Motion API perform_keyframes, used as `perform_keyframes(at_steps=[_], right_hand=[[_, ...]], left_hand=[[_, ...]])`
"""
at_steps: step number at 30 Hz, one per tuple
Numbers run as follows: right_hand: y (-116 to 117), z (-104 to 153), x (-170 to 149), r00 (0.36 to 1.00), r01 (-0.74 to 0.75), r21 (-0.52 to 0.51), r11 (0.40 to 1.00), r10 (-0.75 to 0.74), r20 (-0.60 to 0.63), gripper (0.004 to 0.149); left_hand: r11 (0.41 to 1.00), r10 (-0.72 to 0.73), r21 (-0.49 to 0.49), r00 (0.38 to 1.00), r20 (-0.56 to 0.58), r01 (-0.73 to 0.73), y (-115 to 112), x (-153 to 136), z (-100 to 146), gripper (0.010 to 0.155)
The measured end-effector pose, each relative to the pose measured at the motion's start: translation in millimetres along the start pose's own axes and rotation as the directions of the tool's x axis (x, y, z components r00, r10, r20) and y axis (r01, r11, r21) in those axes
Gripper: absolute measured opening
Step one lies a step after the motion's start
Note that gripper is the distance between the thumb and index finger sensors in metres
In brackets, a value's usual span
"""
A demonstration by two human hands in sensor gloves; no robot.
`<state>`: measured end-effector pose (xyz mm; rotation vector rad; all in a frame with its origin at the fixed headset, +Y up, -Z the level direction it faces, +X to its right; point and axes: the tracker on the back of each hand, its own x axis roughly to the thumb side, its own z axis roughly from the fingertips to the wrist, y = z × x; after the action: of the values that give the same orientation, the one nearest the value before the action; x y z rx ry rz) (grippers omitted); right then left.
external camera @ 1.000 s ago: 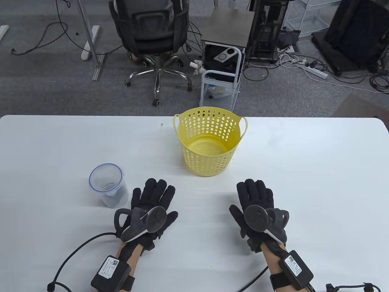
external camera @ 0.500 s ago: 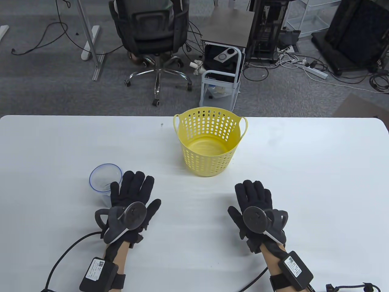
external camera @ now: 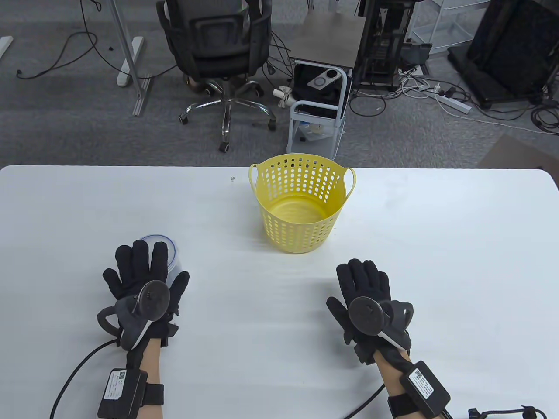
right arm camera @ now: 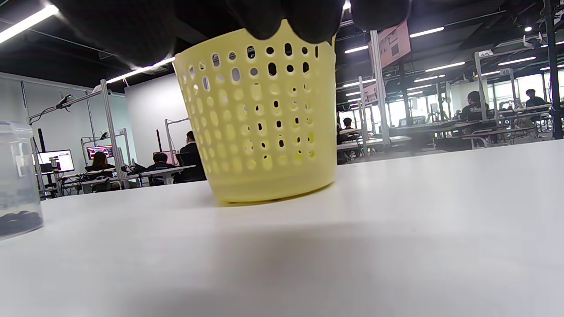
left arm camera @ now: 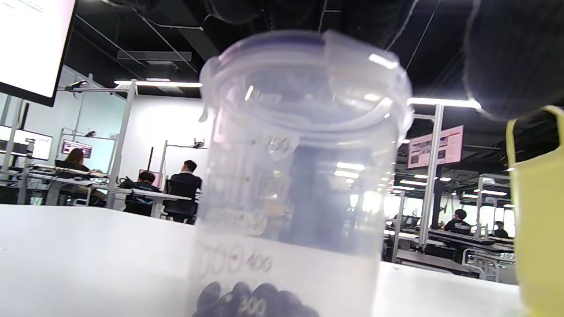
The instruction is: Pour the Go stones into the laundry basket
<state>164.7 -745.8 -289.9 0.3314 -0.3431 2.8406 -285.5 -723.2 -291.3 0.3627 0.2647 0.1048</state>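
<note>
Since half a second ago the left hand (external camera: 142, 286) has slid leftward and now hovers over the clear plastic measuring jar with a blue-rimmed lid (external camera: 171, 257), its fingers spread and covering most of the lid; whether it touches the jar I cannot tell, and it has no grip on it. A second ago that hand lay to the right of the jar. The right hand (external camera: 366, 301) has stayed where it was, flat and open on the white surface (external camera: 436, 244), holding nothing.

The jar stands upright at the left front of the surface. The left wrist view shows printed volume marks on its wall and a shallow layer of black Go stones (left arm camera: 246, 299) at the bottom, with the lid's clip tabs at the rim. The yellow perforated plastic laundry basket (external camera: 301, 203) stands upright near the far edge at the middle, well apart from the jar and both hands, with a loop handle on each side.

Beyond the surface is grey carpet with a black office chair (external camera: 218, 48), a small white trolley (external camera: 316, 113) and loose cables. The wrist views show a large lit workroom with people seated at desks.
</note>
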Motion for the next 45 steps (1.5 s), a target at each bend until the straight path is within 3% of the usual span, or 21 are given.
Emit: perform_keyframes(at_steps=[6,14,24,38,45], right_hand=[[0,0,0,1.0,0.0,0.007,1.0,0.0,0.002,0.077],[1,0,1,1.0,0.005,0.014,1.0,-0.005,0.01,0.077],[0,0,0,1.0,0.009,0.019,1.0,-0.009,0.003,0.077],[-1,0,1,1.0,0.012,0.013,1.0,-0.012,0.007,0.077],[-2,0,0,1.0,0.017,0.009,1.0,-0.017,0.006,0.077]], left_hand=[[0.996,0.027,-0.086,0.998,-0.049,-0.031,-15,-9,-4,0.089],[0.986,0.166,-0.004,0.981,-0.099,-0.168,-20,-12,-6,0.075],[0.968,0.249,0.042,0.967,-0.051,-0.247,-15,-4,-4,0.064],[0.952,0.29,0.027,0.923,0.254,-0.306,4,69,18,0.059],[0.919,0.387,-0.072,0.851,0.355,-0.388,6,109,42,0.059]])
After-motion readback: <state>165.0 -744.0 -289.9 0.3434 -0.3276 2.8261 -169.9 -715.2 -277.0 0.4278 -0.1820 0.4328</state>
